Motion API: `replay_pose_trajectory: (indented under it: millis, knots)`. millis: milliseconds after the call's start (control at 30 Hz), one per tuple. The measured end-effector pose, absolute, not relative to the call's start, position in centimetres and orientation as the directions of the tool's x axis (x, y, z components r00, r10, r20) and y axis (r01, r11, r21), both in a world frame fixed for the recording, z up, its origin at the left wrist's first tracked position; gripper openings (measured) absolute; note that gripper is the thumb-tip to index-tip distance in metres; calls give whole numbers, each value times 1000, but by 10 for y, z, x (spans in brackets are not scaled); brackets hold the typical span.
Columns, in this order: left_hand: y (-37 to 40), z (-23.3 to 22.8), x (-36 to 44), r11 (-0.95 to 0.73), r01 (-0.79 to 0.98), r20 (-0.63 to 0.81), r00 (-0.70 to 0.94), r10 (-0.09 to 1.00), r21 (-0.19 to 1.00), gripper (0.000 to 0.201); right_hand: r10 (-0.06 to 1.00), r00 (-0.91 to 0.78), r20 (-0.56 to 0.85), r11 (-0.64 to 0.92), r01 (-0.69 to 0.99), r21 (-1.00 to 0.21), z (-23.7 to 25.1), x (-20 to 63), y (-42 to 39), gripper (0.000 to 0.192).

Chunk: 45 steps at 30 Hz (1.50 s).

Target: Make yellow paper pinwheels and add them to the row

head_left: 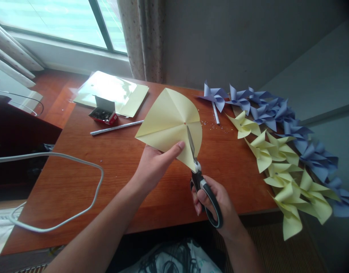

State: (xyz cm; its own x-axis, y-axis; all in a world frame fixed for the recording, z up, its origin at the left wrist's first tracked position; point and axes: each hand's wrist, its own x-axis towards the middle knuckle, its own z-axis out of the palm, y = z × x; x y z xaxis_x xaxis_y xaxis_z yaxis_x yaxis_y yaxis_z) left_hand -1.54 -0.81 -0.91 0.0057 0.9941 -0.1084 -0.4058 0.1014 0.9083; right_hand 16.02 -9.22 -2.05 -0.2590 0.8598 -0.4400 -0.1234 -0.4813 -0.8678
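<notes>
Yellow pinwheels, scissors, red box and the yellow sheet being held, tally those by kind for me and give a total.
Yellow pinwheels: 6 visible
Scissors: 1 pair
Red box: 1
Held yellow sheet: 1
Total: 9

Home room, wooden table (120,155), curtain (147,38) (dotted)

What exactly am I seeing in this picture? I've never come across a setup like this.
There is no machine: these are a person's bare hands, seen from a camera worn on their head, looking forward and down. The left hand holds creased yellow paper; the right hand holds scissors, one blade showing over that paper. On the wooden table lie an open small box, a stack of sheets and a thin stick. Yellow pinwheels and bluish ones crowd the right side.
</notes>
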Motion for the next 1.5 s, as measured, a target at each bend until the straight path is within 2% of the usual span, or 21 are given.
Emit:
replay_pose_trajectory:
  millis: [567,767,900,1000,1267,1367,1500]
  knots:
    - [-9,-7,-15,110,-417,-116,11,993,902,40,863,-240,-444,-487,-160,-859,-26,154,-93,45]
    - [-6,-7,-18,63,-439,-116,-93,989,896,43,825,-249,-507,-543,-101,-833,-21,160,-97,47]
    - [-5,-8,-20,33,-477,-120,-153,981,878,40,801,-149,-580,-586,2,-810,-21,174,-98,44]
    - [-4,-7,-21,40,-514,-148,-171,974,857,41,838,-42,-544,-543,41,-839,-23,186,-95,41]
    - [-4,-6,-22,174,-553,-218,-14,976,815,52,937,92,-338,-341,28,-940,-28,217,-72,37]
    - [-6,-5,-24,295,-539,-260,142,955,789,54,954,117,-276,-279,6,-960,-27,222,-58,31]
    - [-7,-6,-30,469,-483,-303,383,872,739,50,979,108,-173,-167,-68,-984,-20,221,-38,25]
